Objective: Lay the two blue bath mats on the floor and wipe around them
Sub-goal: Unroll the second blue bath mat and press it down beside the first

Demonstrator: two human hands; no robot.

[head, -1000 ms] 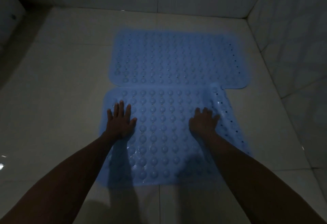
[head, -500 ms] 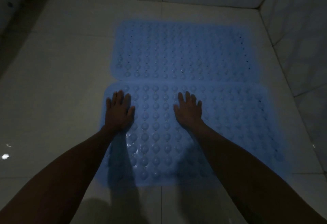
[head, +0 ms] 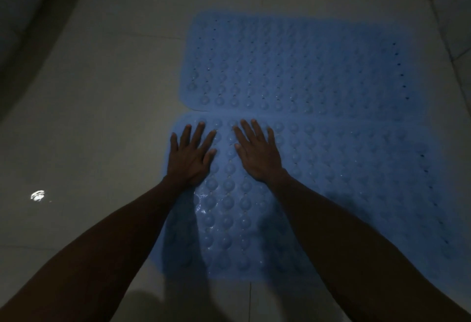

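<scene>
Two blue bath mats with raised round bumps lie flat on the pale tiled floor, edge to edge. The far mat (head: 300,64) stretches towards the back wall. The near mat (head: 351,184) lies right in front of me. My left hand (head: 191,156) rests palm down, fingers spread, on the near mat's far left corner. My right hand (head: 257,153) lies flat beside it, a little to the right, fingers spread too. Neither hand holds anything.
Tiled walls close the room at the back and on the right (head: 453,16). A dark wall base (head: 23,28) runs along the left. A bright reflection (head: 38,195) glints on the wet-looking floor (head: 102,118) to the left of the mats.
The near mat's curled right end has been laid flat. My right hand slid left across the mat until it came beside my left hand. The view shifted left and closer.
</scene>
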